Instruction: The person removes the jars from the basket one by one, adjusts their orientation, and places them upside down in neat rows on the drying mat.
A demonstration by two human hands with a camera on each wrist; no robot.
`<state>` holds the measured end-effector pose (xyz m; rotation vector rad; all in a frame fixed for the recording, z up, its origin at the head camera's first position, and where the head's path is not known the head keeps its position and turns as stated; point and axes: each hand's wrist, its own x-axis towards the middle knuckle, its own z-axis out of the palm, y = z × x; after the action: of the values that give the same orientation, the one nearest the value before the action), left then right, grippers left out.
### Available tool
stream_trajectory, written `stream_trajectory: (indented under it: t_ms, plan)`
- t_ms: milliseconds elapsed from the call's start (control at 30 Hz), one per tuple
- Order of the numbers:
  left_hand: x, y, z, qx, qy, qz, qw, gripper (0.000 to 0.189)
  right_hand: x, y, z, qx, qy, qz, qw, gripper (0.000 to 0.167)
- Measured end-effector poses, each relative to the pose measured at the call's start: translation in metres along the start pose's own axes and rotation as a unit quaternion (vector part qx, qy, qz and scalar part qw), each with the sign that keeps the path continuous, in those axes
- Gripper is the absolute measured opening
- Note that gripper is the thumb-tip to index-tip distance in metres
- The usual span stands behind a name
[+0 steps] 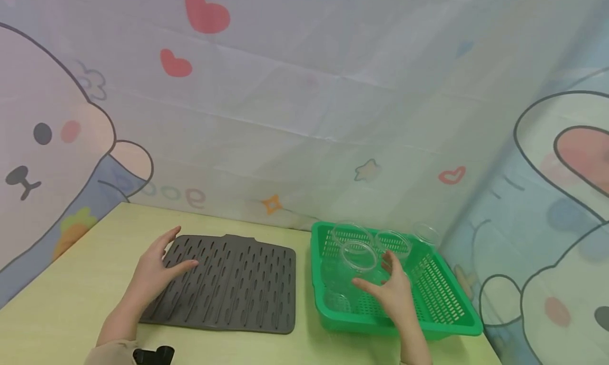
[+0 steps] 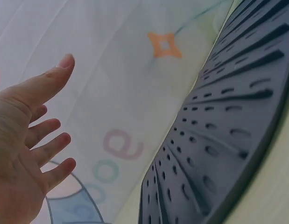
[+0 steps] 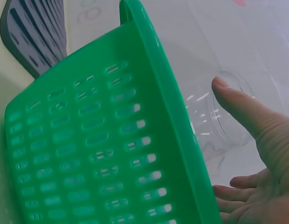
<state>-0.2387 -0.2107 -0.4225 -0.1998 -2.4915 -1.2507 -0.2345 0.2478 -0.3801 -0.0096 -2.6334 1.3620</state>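
Note:
My left hand [image 1: 153, 272] hovers over the left side of a dark grey slotted drying mat [image 1: 228, 285], thumb and fingers spread, holding nothing. In the left wrist view its palm and fingers are in plain sight, apart from the mat. On the right, my right hand [image 1: 394, 290] is above a green plastic basket [image 1: 361, 320], thumb and fingers spread wide. Just beyond its thumb is the rim of a clear cup [image 1: 359, 257] in the basket. The right wrist view shows the thumb overlapping a clear cup [image 3: 230, 126] behind the basket's rim.
Several more clear cups are in the basket, including one [image 1: 394, 242] behind my right fingers and one [image 1: 427, 234] at the back right corner. Mat and basket stand side by side on a pale yellow table [image 1: 71, 301]. A printed curtain [image 1: 295, 116] hangs behind.

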Motion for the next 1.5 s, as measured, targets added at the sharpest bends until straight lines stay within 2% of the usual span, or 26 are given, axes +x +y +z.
stream_trajectory:
  t_ms: [267, 567, 767, 1000, 1133, 1500]
  plan:
    - [-0.004, -0.025, -0.002, -0.025, -0.019, -0.034, 0.9989, 0.092, -0.001, -0.006, 0.001, 0.003, -0.017, 0.035, 0.9992, 0.116]
    - [-0.014, -0.055, -0.007, -0.043, -0.03, -0.066, 0.9964, 0.088, -0.001, -0.006, 0.009, 0.021, -0.022, 0.026, 0.9992, 0.097]
    - [-0.021, -0.069, -0.006, -0.046, -0.045, -0.082, 0.9945, 0.085, -0.002, -0.006, 0.015, 0.029, -0.023, 0.034, 0.9987, 0.096]
    - [-0.027, -0.075, -0.008, -0.032, -0.05, -0.096, 0.9936, 0.082, -0.006, -0.004, 0.021, 0.049, -0.032, 0.044, 0.9973, 0.093]
    - [-0.024, -0.075, -0.008, -0.03, -0.049, -0.097, 0.9936, 0.082, -0.007, -0.004, 0.023, 0.058, -0.026, 0.054, 0.9965, 0.096]
    - [-0.018, -0.077, -0.005, -0.037, -0.06, -0.102, 0.9923, 0.084, -0.004, -0.005, 0.024, 0.042, -0.018, 0.054, 0.9975, 0.098]
